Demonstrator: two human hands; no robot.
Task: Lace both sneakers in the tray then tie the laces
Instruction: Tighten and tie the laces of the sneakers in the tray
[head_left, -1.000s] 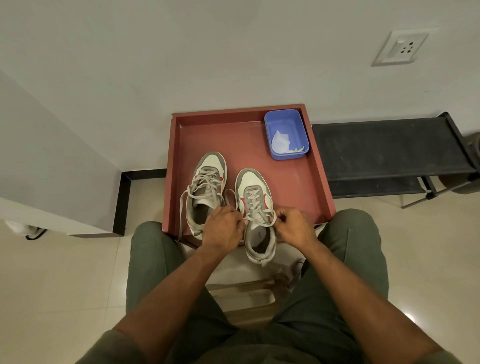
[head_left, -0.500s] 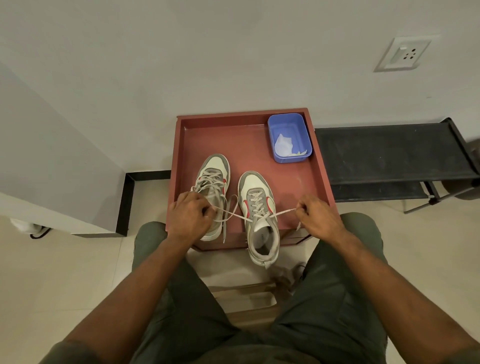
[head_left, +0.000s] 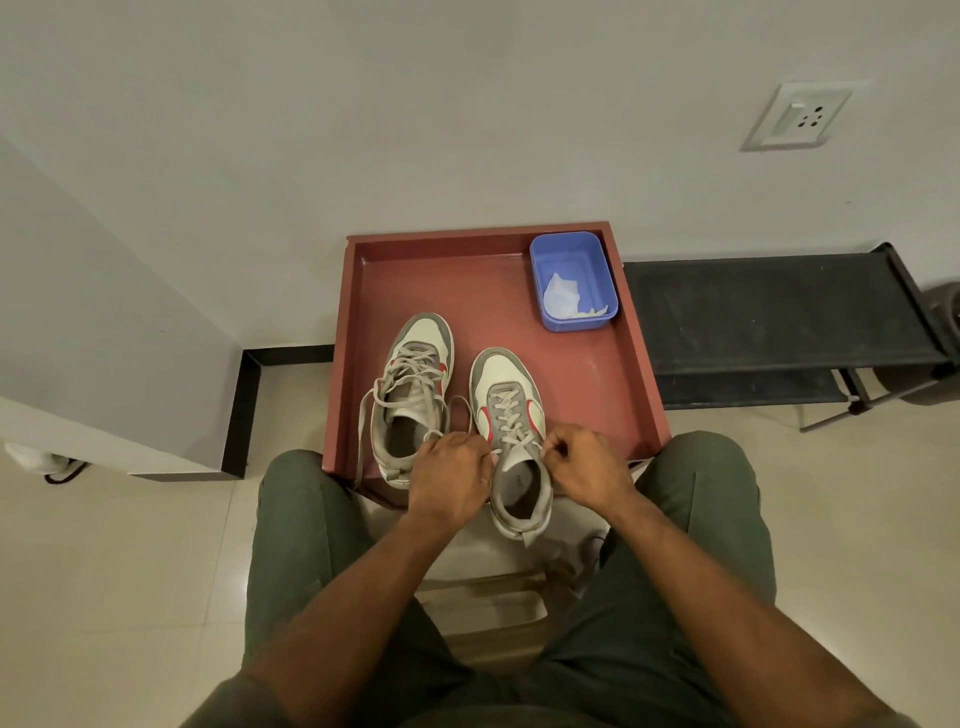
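— Which shoe is being worked on?

— The right sneaker (head_left: 511, 415), the one lower and nearer the middle of the frame. It sits at the near edge of the red tray (head_left: 636, 374), heel hanging out over the rim toward the person's knees. The lacing looks done up to the top eyelets, so I'd call this the tying step.

— And the hands?

— Both are down at the collar of that shoe. The left hand (head_left: 452, 475) has its fingers curled in on the left lace end; the right hand (head_left: 584, 462) pinches the right lace end between thumb and fingertips. I can't make out whether a knot sits between them, the knuckles hide it.

— The other one?

— The left sneaker (head_left: 413, 395), just beside it and a bit higher in the frame, is laced but loose, with its laces (head_left: 366, 431) trailing down over the tray's lower left edge. Untied, I'd say.

— So what does the next move want?

— Probably crossing the ends and forming loops without letting the tension go. A blue tub (head_left: 574, 280) sits in the tray's upper right corner, well apart.
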